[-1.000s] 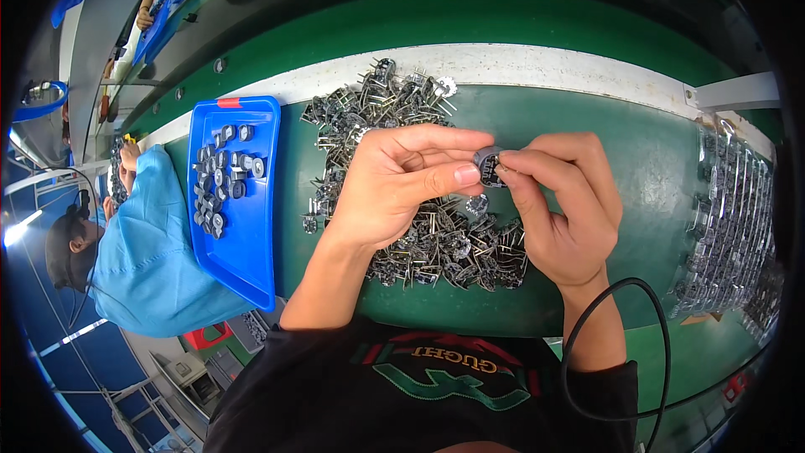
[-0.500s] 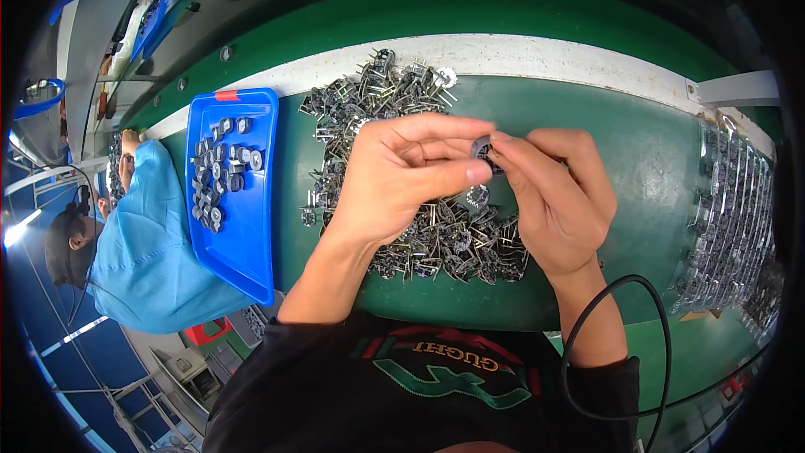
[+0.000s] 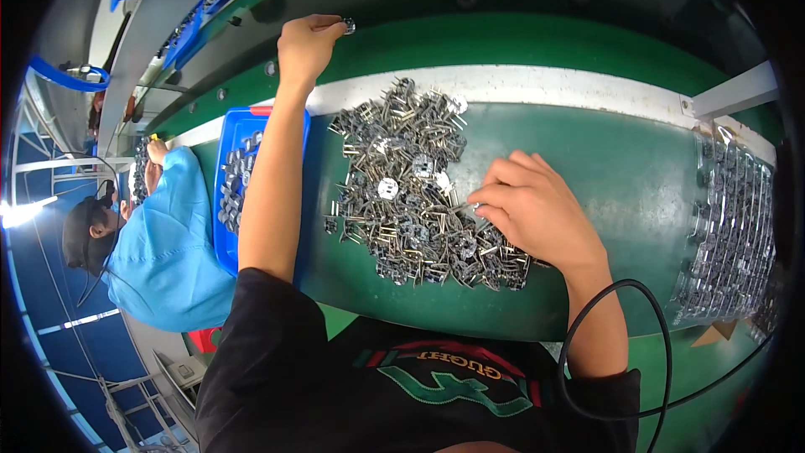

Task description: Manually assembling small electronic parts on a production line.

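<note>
Stretched out over the far green strip, my left hand (image 3: 307, 49) pinches a small round grey part (image 3: 349, 26) between thumb and fingertips. My right hand (image 3: 541, 211) is at the right side of a heap of small dark parts with metal pins (image 3: 402, 210). Its thumb and forefinger are closed on a small shiny piece (image 3: 477, 207), mostly hidden by the fingers. A pale round disc (image 3: 388, 188) lies on top of the heap.
Partly behind my left forearm, a blue tray (image 3: 303, 138) holds several grey round parts (image 3: 237, 174). Clear plastic trays of parts (image 3: 728, 231) are stacked at the right. A black cable (image 3: 667, 344) loops by my right arm. A co-worker in blue (image 3: 168, 243) works at the left.
My hands have parted. The left moved far up and left with the round part; the right came down to the heap's right side and now pinches a small piece. The view has shifted slightly.
</note>
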